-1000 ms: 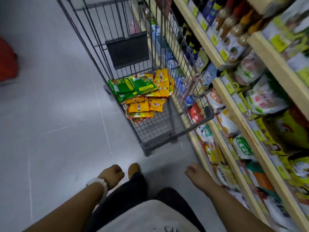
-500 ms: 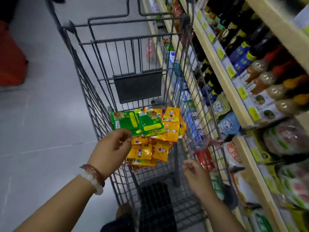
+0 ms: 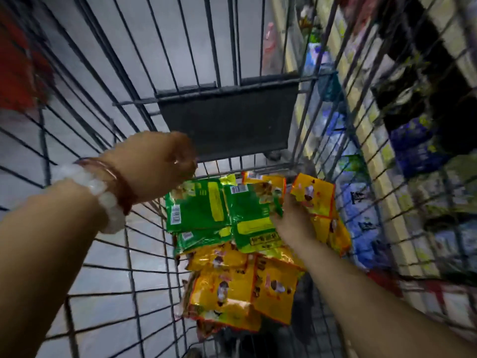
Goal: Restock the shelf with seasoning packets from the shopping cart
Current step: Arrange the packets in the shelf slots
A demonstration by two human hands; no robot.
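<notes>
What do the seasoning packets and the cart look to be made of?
Green packets and orange packets: likely thin plastic or foil film, glossy; they crinkle and catch highlights. Cart: grey metal wire, probably coated, in thin welded bars. Its dark panel looks like matt plastic, though blur leaves that open.

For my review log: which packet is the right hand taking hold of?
Inside the wire cart, at the pile's far right corner, the right hand touches an orange packet. It tilts up by the shelf-side wall, unlike the green packets lying flat.
</notes>
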